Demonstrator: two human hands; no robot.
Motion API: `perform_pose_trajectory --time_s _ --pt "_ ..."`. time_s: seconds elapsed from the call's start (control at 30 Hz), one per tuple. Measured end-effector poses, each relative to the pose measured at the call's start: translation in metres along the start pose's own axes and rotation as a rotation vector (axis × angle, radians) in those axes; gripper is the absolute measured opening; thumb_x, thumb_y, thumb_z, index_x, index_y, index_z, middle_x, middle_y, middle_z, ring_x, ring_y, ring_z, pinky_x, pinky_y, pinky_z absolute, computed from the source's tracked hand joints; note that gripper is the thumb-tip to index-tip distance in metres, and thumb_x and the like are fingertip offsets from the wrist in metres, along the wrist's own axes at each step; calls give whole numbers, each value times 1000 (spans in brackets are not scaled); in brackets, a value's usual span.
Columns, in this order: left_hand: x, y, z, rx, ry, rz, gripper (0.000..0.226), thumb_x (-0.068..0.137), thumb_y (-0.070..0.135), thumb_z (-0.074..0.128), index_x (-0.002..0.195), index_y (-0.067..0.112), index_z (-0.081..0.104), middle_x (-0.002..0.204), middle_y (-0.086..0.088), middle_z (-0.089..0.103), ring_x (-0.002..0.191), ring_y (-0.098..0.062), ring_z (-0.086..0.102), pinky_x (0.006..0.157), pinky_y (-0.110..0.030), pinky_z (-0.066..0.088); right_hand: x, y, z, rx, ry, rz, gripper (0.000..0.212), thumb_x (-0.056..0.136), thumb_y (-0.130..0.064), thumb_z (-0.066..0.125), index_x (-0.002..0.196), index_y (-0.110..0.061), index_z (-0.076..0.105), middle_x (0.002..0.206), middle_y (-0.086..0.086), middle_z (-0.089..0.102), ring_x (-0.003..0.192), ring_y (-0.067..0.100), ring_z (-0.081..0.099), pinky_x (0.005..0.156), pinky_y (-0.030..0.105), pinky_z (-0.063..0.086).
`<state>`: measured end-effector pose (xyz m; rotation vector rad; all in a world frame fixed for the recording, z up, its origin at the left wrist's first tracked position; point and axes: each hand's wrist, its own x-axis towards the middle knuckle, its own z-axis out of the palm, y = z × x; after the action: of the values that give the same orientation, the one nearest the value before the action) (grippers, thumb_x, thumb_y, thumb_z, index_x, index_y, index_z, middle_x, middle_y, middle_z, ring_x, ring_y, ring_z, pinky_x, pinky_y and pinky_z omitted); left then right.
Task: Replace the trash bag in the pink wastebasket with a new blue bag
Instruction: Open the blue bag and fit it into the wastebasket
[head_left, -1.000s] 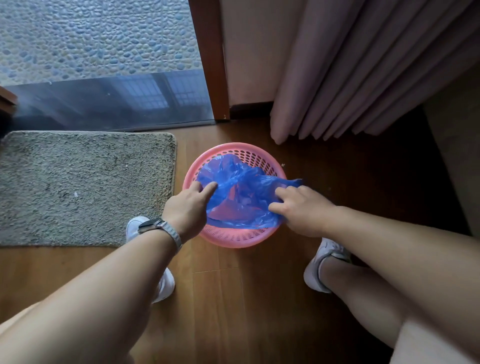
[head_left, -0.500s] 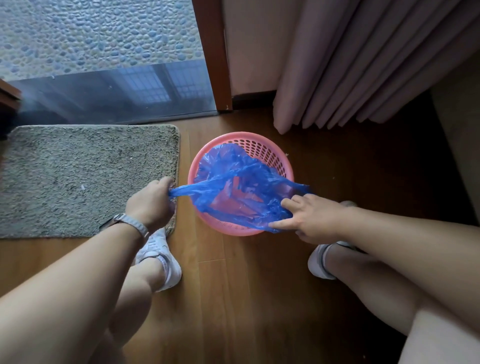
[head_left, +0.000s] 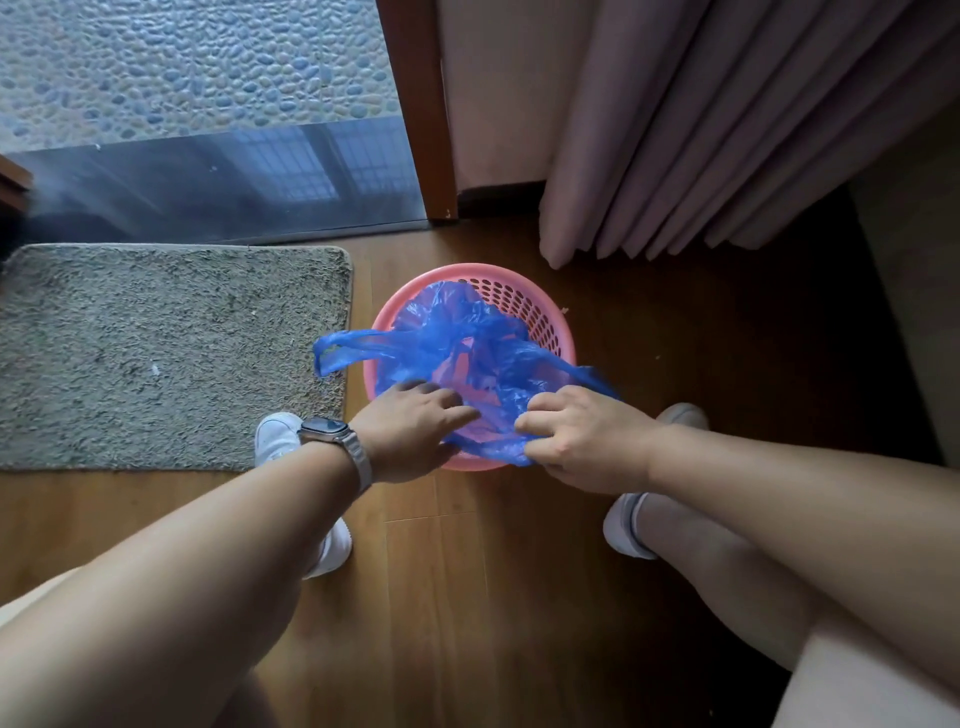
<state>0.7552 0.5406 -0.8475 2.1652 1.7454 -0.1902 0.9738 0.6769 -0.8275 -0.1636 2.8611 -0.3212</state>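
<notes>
Left hand flat on bag

Both bare forearms reach in from the near corners and almost meet in the middle. The left hand lies palm down, its fingers fairly straight and pointing right, resting on the blue bag. Just to its right, the right hand has its fingers curled and pinches the bag's near edge. Both bare legs are bent at the knee.
</notes>
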Motion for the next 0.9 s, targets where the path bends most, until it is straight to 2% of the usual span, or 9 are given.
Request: perform_pose_trajectory --time_s 0.07,0.13,0.2,0.3,0.4,0.5,0.63,0.83,0.9 --pt "-2 -7 1 7 -8 1 29 85 35 41 92 25 68 85 -1 68 79 -29 65 80 -37 49 -4 1 0 28 8 -16 12 92 -20 55 94 -17 66 98 1 67 92 22 58 75 38 50" --pt "-8 -15 3 21 11 17 24 84 29 43 80 24 67 75 1 65 68 -27 65 69 -34 52 -9 5 2 21 8 -17 6 88 -15 61 90 -17 66 87 2 66 84 22 59 70 37 51" --pt "-16 -20 6 30 54 44 15 76 14 56 81 22 67 76 0 62 67 -27 61 59 -33 51 -13 8 4 2 -49 3 7 85 -12 61 87 -17 65 82 3 65 79 24 57 66 38 51" --pt "-32 -26 15 51 107 89 28 72 3 45 83 20 65 81 -1 57 70 -26 55 54 -35 46 -15 9 2 -4 -204 46 18 91 -14 51 101 -19 66 96 4 65 90 24 55 77 40 50" --pt "-50 -32 32 -24 175 125 37 76 -3 40 89 17 68 80 -4 57 67 -26 55 55 -37 48 -16 8 -1 52 -194 89 22 95 -20 47 108 -21 66 104 3 64 96 22 54 82 38 50" --pt "-57 -33 39 -58 279 94 44 91 1 31 91 13 73 79 -8 61 63 -25 57 56 -33 48 -18 10 7 147 -226 170 23 97 -27 47 112 -24 64 108 2 61 101 21 55 86 36 52" --pt "-60 -28 35 -17 251 123 36 85 2 36 92 17 68 78 -6 55 63 -24 52 55 -32 42 -22 15 16 234 -273 258 23 95 -31 48 113 -27 61 110 0 57 104 20 53 87 37 53" --pt "-77 -23 22 130 104 134 56 64 1 31 92 23 74 70 1 54 44 -18 40 52 -26 -5 -21 14 25 261 -327 264 29 97 -25 48 125 -30 54 118 0 52 110 18 50 92 34 50" --pt "-78 -30 33 126 75 87 56 63 -3 33 96 20 72 77 1 57 44 -18 45 52 -22 -7 -20 14 26 265 -336 269 32 97 -24 48 127 -30 52 121 0 51 112 18 48 94 34 50"
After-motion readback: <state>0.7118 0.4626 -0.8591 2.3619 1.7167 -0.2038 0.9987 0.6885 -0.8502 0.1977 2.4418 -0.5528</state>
